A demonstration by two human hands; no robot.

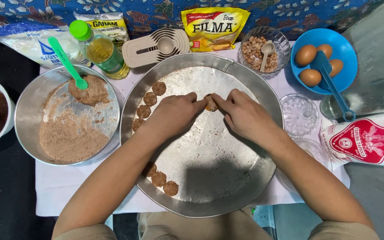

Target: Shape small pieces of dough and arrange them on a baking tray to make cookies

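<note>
Both my hands meet over the middle of a large round metal tray (245, 186). My left hand (174, 113) and my right hand (243, 113) pinch a small brown dough piece (210, 103) between their fingertips, just above the tray's floor. Several flattened brown dough discs (151, 98) lie in an arc along the tray's left rim, with more discs (160, 178) near the front left, partly hidden by my left forearm.
A metal bowl (27, 115) of brown dough with a green spoon (65, 60) stands left. Behind the tray stand an oil bottle (101, 49), measuring spoons (156, 46), a yellow pouch (214, 27) and a glass bowl of peanuts (263, 51). A blue bowl of eggs (347, 53), glass dishes (299, 114) and a flour bag (370, 140) sit right.
</note>
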